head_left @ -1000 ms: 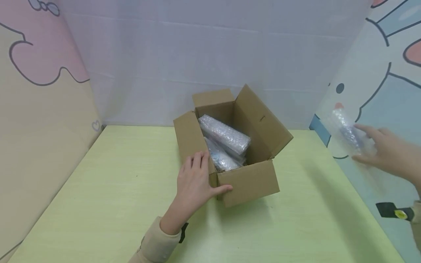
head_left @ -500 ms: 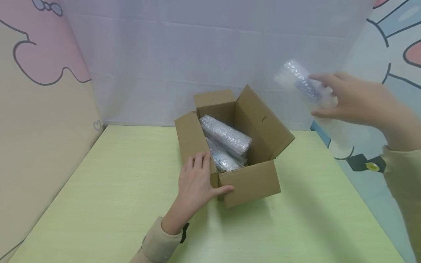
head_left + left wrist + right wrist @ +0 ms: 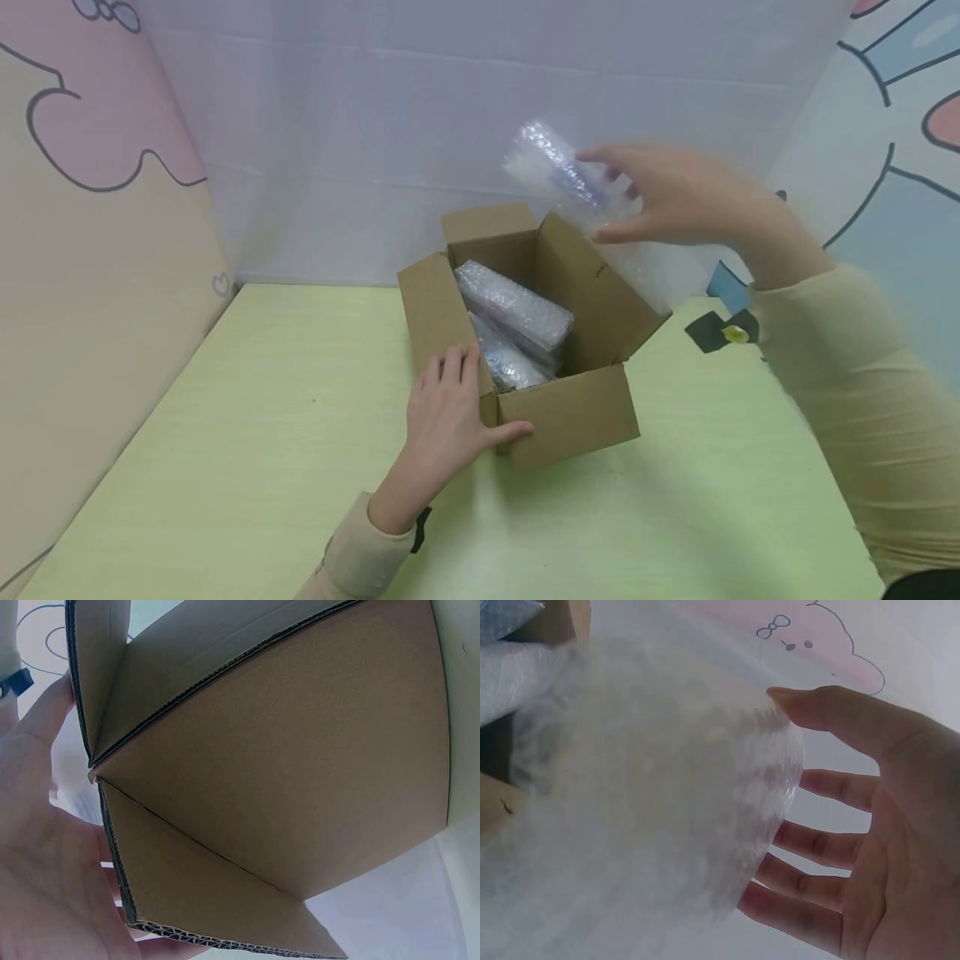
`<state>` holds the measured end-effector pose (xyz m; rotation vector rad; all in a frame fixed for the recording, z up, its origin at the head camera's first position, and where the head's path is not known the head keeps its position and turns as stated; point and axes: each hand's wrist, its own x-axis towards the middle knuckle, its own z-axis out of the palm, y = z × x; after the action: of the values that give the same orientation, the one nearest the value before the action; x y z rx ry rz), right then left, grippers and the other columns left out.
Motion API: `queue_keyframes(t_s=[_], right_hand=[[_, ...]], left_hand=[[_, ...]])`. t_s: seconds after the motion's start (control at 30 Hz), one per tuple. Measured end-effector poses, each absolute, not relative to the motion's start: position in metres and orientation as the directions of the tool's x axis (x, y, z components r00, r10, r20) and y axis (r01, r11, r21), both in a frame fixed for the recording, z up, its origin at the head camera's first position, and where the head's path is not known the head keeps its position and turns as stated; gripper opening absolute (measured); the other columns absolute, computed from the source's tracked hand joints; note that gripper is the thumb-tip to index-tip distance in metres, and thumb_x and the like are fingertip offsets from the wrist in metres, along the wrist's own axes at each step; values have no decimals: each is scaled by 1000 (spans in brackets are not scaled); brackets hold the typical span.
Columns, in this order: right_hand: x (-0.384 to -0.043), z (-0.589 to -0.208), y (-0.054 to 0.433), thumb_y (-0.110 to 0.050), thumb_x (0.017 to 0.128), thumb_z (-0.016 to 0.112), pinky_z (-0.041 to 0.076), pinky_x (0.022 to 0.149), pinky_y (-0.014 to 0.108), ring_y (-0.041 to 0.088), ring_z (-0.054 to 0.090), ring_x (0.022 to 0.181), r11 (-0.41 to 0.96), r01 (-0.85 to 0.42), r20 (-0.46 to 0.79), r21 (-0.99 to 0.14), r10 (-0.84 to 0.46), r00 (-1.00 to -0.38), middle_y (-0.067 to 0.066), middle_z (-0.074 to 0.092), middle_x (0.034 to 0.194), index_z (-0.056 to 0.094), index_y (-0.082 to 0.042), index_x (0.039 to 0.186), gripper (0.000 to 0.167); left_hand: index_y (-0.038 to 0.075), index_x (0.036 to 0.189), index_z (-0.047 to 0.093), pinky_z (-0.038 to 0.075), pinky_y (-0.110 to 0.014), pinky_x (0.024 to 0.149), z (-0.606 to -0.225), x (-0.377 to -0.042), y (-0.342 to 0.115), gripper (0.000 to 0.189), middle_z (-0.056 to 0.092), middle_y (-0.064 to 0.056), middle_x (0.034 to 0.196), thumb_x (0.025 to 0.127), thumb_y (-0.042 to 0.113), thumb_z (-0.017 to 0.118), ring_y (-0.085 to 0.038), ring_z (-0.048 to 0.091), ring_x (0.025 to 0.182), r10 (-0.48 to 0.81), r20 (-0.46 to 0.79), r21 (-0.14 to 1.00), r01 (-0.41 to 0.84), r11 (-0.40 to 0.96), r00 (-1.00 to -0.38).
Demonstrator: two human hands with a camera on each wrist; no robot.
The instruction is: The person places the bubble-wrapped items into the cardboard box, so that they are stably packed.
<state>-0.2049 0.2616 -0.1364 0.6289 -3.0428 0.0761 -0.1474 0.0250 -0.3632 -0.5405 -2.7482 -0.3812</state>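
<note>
My right hand (image 3: 667, 196) holds a bubble-wrapped bundle (image 3: 564, 171) by its side, thumb below and fingers above, over the back right of a cardboard box (image 3: 573, 292). In the right wrist view the clear bubble wrap (image 3: 652, 772) is blurred, and the fingertips and thumb meet its edge. Inside the open box lie several bubble-wrapped packages, the top one (image 3: 513, 304) slanting across the others. My left hand (image 3: 447, 408) rests at the box's near left corner, fingers over the left flap and thumb on the front flap. The left wrist view shows that hand (image 3: 52, 855) against the flaps.
The box stands on a pale green table (image 3: 300, 433) with its flaps spread outward. A white cloth backdrop (image 3: 375, 125) hangs behind it. Printed cartoon panels stand at left and right.
My right hand has carried the bubble-wrapped bundle from the far right leftward, rising at first, to above the box. My left hand and the box stay where they were.
</note>
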Motion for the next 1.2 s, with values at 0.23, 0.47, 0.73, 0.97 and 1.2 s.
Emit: queue_keyframes(t_s=[0.23,0.47,0.73,0.97,1.2], right_hand=[[-224,-164,228,-31,86,71,47,99,52,34,52,123,870,-456,-19,-185,-467,-884,18,46,144,22,-12,154,86],[-236,-217,210,-32,84,72,44,102,56,34,45,133,887,-427,-75,-173,-444,-893,15,39,151,28,-13,152,83],[-242,-255,201,-37,85,70,50,89,55,31,58,113,917,-361,-116,-171,-382,-917,16,45,142,27,-20,152,81],[-241,-272,200,-35,87,70,53,87,53,31,61,106,917,-371,-156,-144,-392,-907,22,45,140,26,-14,152,82],[-239,-277,202,-35,89,68,53,88,53,33,60,109,926,-342,-188,-158,-369,-910,24,43,141,23,-12,153,82]], left_hand=[[5,146,39,46,-40,101,-362,-148,27,120,49,-9,135,60,84,64,-29,48,119,320,335,192,397,897,-886],[5,146,38,47,-40,101,-362,-148,29,120,49,-9,137,60,85,63,-28,48,121,330,337,175,403,898,-882],[4,144,41,48,-40,98,-362,-148,30,119,50,-9,133,59,85,63,-28,50,118,331,365,162,409,898,-870],[5,143,42,48,-39,98,-362,-146,31,118,51,-8,133,59,85,64,-28,49,119,335,374,151,413,898,-865],[4,143,43,49,-39,98,-363,-146,32,119,51,-8,132,59,85,64,-28,50,118,336,390,143,417,898,-857]])
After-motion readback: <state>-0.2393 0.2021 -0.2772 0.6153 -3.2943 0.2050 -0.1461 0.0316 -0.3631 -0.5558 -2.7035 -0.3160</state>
